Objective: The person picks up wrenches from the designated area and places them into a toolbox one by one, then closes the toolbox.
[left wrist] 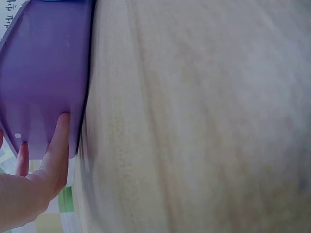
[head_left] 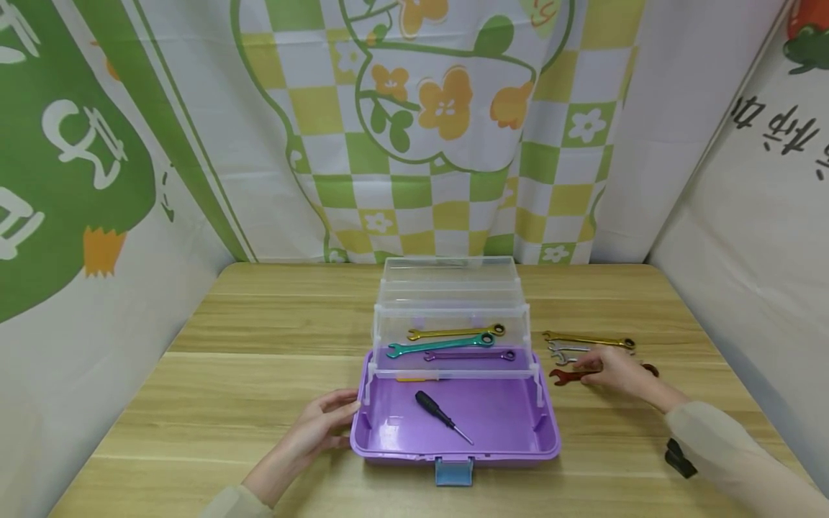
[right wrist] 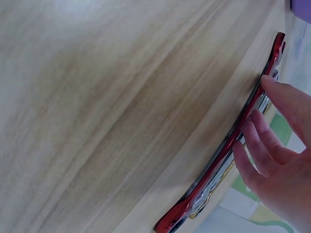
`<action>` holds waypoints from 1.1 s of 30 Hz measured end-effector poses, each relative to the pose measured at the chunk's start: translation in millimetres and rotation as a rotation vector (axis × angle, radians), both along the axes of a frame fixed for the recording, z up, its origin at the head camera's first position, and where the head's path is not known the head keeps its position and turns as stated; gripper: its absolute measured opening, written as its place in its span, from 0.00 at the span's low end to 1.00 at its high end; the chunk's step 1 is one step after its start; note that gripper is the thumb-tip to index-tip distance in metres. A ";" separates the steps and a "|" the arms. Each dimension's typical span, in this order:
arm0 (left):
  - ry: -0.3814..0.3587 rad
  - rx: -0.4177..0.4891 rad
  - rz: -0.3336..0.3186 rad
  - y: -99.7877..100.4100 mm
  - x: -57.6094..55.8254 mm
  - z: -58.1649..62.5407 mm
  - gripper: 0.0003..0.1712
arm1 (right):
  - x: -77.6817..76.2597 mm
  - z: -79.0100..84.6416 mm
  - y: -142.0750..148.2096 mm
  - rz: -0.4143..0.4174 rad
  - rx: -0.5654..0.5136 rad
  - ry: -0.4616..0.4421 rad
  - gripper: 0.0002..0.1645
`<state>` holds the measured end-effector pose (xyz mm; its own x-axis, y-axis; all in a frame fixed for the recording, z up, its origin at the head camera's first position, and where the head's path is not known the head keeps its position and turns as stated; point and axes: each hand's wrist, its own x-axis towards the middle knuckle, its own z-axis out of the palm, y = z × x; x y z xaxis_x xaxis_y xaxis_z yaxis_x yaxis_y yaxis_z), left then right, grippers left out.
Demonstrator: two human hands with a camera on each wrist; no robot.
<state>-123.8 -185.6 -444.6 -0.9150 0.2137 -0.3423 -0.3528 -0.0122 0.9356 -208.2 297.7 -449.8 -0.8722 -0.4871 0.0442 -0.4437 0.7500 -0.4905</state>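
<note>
In the head view, my left hand (head_left: 317,424) rests its fingers against the left wall of an open purple toolbox (head_left: 550,439); the left wrist view shows straight fingertips touching that wall. To the right of the box, my right hand (head_left: 615,370) pinches a red combination wrench (right wrist: 221,153) by its middle, low at the tabletop. Just behind it lie silver wrenches (head_left: 560,349), partly covered by the hand, and a gold wrench (head_left: 586,339). Inside the box lies a black-handled screwdriver (head_left: 435,409).
The box's clear tray (head_left: 453,312) is raised, with gold (head_left: 456,332), teal (head_left: 440,346) and purple (head_left: 469,355) wrenches in it. A yellow-handled tool (head_left: 414,378) shows under its front edge. A small black object (head_left: 679,458) lies near my right sleeve. Patterned curtains (head_left: 427,201) surround the table.
</note>
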 end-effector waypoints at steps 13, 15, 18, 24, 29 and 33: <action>0.003 0.000 -0.001 -0.9 0.2 -0.2 0.35 | -1.5 -0.3 -0.8 0.029 0.027 0.035 0.08; 0.004 0.006 -0.001 -0.9 0.0 -0.1 0.35 | -1.5 -0.5 0.1 0.023 0.008 0.007 0.08; 0.002 0.008 0.005 -0.5 -0.4 -0.6 0.36 | -1.4 -0.9 1.4 0.010 -0.021 -0.048 0.08; -0.007 0.005 0.022 0.0 0.1 -0.3 0.35 | -2.6 -0.9 1.2 0.044 -0.043 -0.086 0.07; -0.005 0.006 0.025 -0.1 0.0 0.9 0.34 | -2.6 -0.1 0.6 0.060 -0.021 -0.076 0.07; -0.006 0.012 0.016 -0.1 0.1 1.3 0.34 | -1.2 0.3 1.6 0.051 -0.079 -0.094 0.06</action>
<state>-123.7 -185.7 -443.3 -0.9163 0.2034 -0.3450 -0.3579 -0.0292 0.9333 -209.4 299.3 -449.6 -0.8483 -0.5296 0.0029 -0.4297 0.6850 -0.5884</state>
